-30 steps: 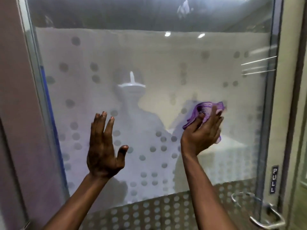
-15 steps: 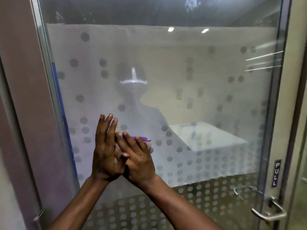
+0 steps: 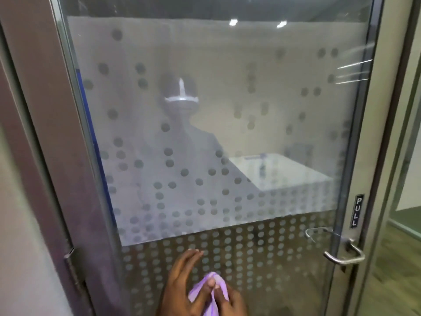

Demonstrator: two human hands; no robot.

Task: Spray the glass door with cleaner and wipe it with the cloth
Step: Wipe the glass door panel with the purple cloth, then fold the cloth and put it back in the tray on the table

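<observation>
The glass door (image 3: 262, 92) fills the view, with a frosted band full of round dots and a clear dotted strip below it. A purple cloth (image 3: 213, 293) is bunched between both hands at the bottom edge of the view, in front of the lower dotted strip. My left hand (image 3: 180, 286) has its fingers stretched up beside the cloth and its thumb pressed on it. My right hand (image 3: 232, 302) pinches the cloth from the right. No spray bottle is in view.
A metal lever handle (image 3: 344, 256) and a black PULL label (image 3: 357, 210) sit on the door's right side. The brown door frame (image 3: 45, 133) with a hinge (image 3: 73, 258) runs down the left. A reflection of a person shows in the glass.
Both hands dropped from mid-door to the bottom of the view. The right hand carried the cloth left to meet the left hand, and now both hold it. The view tilted down.
</observation>
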